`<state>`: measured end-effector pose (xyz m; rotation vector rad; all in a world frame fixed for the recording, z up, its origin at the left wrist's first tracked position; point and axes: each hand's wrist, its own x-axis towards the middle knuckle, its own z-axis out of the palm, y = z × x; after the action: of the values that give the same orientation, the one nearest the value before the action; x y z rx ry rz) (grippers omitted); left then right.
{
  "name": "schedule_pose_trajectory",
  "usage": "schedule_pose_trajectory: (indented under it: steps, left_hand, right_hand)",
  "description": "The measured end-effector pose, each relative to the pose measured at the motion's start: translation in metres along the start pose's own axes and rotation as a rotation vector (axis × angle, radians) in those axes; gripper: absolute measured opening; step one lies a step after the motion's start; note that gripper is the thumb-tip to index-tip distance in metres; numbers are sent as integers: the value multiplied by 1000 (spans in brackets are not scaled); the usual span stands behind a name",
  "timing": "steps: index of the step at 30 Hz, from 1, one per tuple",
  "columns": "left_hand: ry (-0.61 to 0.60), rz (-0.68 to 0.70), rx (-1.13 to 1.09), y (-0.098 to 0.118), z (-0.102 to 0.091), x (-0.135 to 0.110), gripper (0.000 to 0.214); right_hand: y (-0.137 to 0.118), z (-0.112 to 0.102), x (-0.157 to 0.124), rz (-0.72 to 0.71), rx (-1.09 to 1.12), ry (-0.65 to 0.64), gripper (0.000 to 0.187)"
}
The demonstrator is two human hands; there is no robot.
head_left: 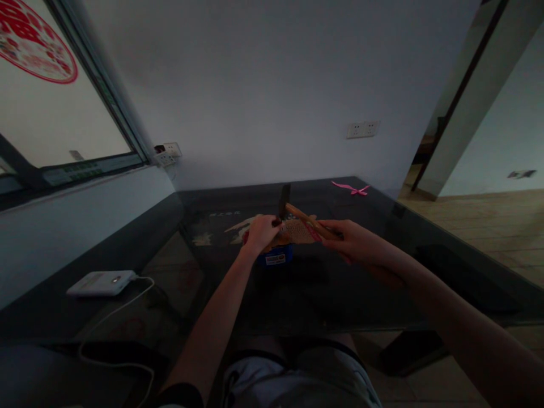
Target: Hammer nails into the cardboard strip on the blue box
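My right hand (355, 241) is closed round the wooden handle of a hammer (304, 216), whose dark head points up over the middle of the table. My left hand (260, 232) is closed on top of a blue container (275, 256), pinching something small that I cannot make out under the hammer head. A flat perforated tan piece (297, 231) lies just behind the container, between my hands. All of this sits on a dark glass table (323, 294).
A pink ribbon (352, 188) lies at the table's far right corner. A white device (102, 283) with a white cable rests on the dark ledge at left. Wall sockets (362, 129) and a window (63, 113) lie beyond. A doorway opens at right.
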<state>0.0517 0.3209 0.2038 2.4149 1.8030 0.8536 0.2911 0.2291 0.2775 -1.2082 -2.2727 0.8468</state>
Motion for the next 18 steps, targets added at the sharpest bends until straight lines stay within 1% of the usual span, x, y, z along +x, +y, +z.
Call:
schedule_pose_trajectory:
  steps: [6,12,18]
  left_hand:
    - [-16,10,-6,3,-2,-1,21]
    - [-55,-42,47,3,-3,-1,24]
    - [-31,5,83,4,-2,-1,23]
  right_hand:
    - [-8,-5,1,-25,-15,39,47]
    - [-5,1,-2,9,-50,-17,49]
    - [-5,0,-6,-8,-42,48,49]
